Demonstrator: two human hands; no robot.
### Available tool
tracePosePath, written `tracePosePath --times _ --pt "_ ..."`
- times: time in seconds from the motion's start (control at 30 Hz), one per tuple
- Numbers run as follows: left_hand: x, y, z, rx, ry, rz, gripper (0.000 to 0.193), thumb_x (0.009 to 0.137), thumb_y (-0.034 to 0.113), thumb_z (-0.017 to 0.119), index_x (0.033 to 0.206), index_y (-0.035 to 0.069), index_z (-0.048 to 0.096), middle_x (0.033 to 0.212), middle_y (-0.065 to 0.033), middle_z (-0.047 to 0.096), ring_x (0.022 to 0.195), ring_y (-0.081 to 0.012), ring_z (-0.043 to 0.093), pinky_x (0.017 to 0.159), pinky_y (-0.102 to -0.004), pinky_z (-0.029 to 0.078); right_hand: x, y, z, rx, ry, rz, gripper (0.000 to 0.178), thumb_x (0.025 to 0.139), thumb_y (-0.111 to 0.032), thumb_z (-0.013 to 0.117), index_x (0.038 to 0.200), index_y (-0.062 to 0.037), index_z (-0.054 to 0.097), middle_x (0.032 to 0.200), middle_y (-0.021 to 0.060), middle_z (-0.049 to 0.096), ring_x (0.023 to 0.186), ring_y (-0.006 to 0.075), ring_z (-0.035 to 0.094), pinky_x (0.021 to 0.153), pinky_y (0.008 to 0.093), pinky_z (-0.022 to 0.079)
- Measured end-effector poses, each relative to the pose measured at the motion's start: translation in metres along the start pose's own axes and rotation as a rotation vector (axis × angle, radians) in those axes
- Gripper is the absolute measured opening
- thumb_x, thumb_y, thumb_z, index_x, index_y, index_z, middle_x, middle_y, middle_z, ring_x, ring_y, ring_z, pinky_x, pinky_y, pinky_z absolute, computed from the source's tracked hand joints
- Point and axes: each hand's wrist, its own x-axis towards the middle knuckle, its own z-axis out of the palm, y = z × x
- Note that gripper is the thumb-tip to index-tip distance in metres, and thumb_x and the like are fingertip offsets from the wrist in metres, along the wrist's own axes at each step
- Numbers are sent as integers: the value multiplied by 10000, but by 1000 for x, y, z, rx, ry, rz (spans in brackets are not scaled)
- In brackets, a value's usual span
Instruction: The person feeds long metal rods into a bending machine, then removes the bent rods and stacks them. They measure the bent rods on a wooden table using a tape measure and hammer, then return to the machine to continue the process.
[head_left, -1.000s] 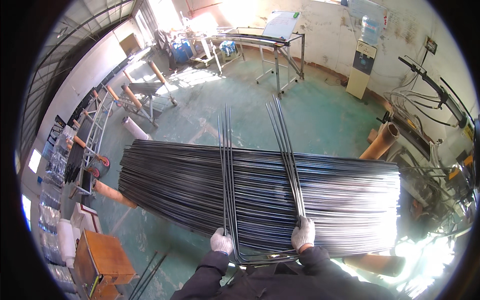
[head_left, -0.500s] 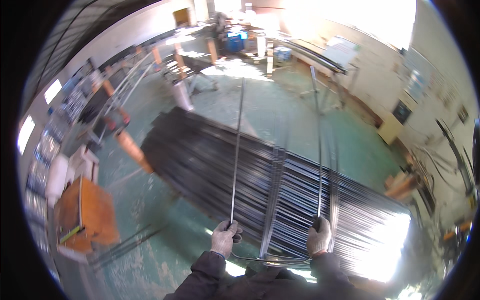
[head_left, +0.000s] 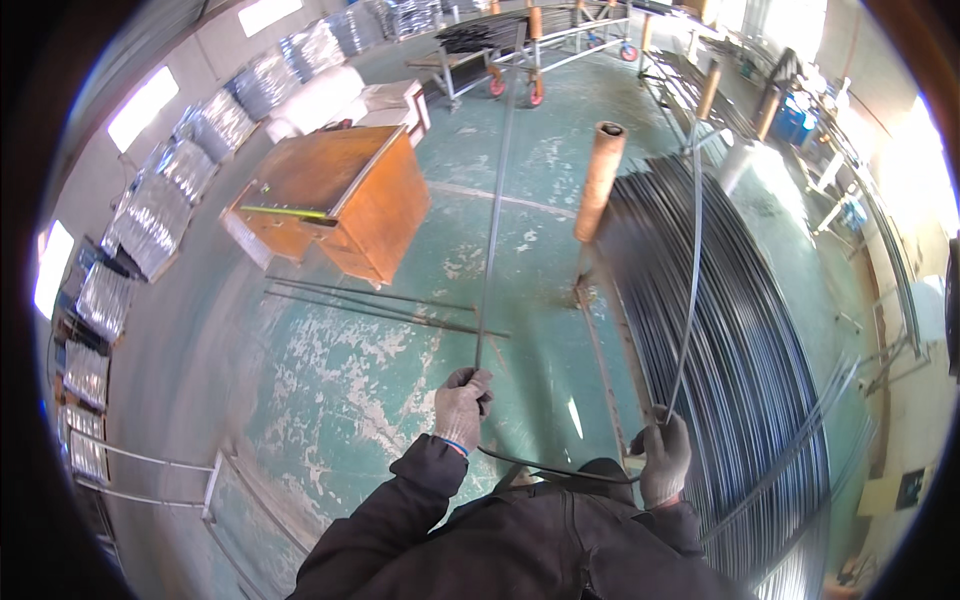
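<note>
A long thin metal rod, bent into a U, is held in front of me with its two arms pointing away. My left hand, in a pale knit glove, is closed around the left arm near the bend. Closed on the other arm is my gloved right hand. The curved bottom of the U passes close to my waist, above the floor. Right of me lies a long stack of dark metal rods, and the U's right arm crosses over it in view.
A cardboard tube stands upright at the stack's left edge. Ahead left is an orange-brown desk, with several thin rods on the floor before it. A wheeled rack stands far off; wrapped pallets line the left wall.
My view has turned left, so the stack now lies to my right and the desk ahead. Both hands still hold the bent rod, which has swung away from over the stack's middle.
</note>
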Motion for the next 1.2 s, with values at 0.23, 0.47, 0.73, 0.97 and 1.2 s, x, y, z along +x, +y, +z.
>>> tracePosePath --times 0.23,0.47,0.73,0.97,1.2 --pt "116 47 -61 -198 284 14 161 1077 147 791 1144 23 714 797 -47 679 599 -128 577 539 -302 418 137 41 167 -332 -27 77 318 1204 -244 580 1067 -3 737 772 30 625 693 104 553 664 315 477" --pt "262 135 -111 -108 510 -5 164 1058 121 756 1165 3 719 867 -86 726 639 -165 638 586 -336 520 319 82 365 -385 -257 -43 343 1197 -259 631 1052 28 750 890 78 728 842 144 627 807 348 539" --pt "395 219 -181 -172 649 99 472 985 22 695 1440 -93 654 1077 -178 807 746 -234 746 694 -377 635 460 92 600 -367 -499 -48 390 1207 -299 624 1089 43 767 946 121 777 908 176 691 881 359 569" --pt "546 263 -261 -266 713 129 563 948 -93 642 1510 -83 602 1115 -188 782 785 -263 763 693 -408 668 542 117 797 -483 -571 -128 432 1203 -351 615 1060 15 795 865 147 748 843 186 663 817 387 557" --pt "663 350 -317 -169 759 107 483 929 -82 635 1403 -42 721 1107 -108 761 840 -242 774 732 -403 678 625 152 976 -483 -627 -89 419 1192 -363 655 1027 -6 799 838 132 746 806 177 649 793 383 551"
